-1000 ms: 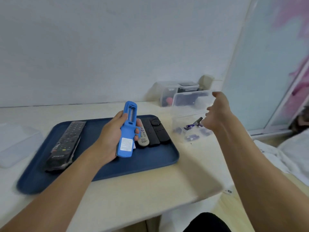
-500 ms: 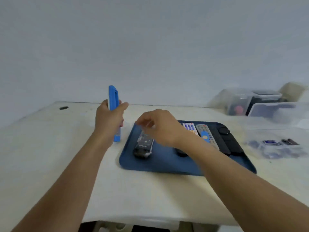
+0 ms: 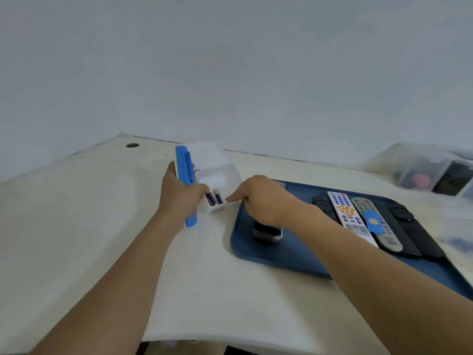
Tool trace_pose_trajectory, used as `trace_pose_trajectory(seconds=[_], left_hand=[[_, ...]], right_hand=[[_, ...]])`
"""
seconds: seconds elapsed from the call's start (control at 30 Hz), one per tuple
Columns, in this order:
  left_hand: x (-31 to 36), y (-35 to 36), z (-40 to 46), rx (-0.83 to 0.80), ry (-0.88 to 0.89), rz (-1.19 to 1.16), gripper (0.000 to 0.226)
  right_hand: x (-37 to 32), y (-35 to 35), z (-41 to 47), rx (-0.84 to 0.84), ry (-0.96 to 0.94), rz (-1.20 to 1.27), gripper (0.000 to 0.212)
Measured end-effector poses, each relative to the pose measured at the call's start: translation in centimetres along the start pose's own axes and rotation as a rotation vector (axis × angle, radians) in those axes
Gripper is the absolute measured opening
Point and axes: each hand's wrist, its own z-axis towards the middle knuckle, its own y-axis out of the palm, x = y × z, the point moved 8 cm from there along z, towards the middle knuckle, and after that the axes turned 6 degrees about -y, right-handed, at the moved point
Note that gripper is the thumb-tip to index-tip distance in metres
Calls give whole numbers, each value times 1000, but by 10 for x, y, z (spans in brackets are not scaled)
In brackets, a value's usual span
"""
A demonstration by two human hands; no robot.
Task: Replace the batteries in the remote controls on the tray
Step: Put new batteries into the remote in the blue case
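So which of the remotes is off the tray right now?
The blue remote, gripped upright in the left hand; the others lie flat on the tray.

Left hand grips blue remote upright at frame centre; right hand touches clear box holding batteries, beside blue tray on desk.

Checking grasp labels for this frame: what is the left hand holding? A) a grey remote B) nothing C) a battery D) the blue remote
D: the left hand grips the blue remote, held upright off the table beside the small clear box with batteries in it; the right hand reaches toward that box.
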Motion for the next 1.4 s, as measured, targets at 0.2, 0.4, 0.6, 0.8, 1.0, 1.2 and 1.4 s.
trace_pose_trajectory(seconds=[0.2, 0.4, 0.6, 0.8, 1.0, 1.2, 1.4], left_hand=[[13, 6, -12, -67, 221, 11, 56], [-2, -3, 0, -43, 99, -213, 52], [-6, -1, 3, -42, 69, -259, 48], [-7, -2, 7, -25, 79, -223, 47], [-9, -2, 8, -21, 58, -231, 47], [-23, 1, 18, -27, -57, -232, 41], [-37, 0, 14, 11, -248, -285, 38]], right_hand=[[2, -6, 9, 127, 35, 76, 58], [-30, 12, 26, -5, -51, -6, 50], [-24, 14, 41, 55, -16, 39, 43], [-25, 16, 44, 119, -25, 247, 28], [-34, 21, 51, 148, -69, 288, 24], [-8, -9, 27, 382, 38, 888, 20], [16, -11, -4, 265, 230, 1673, 20]])
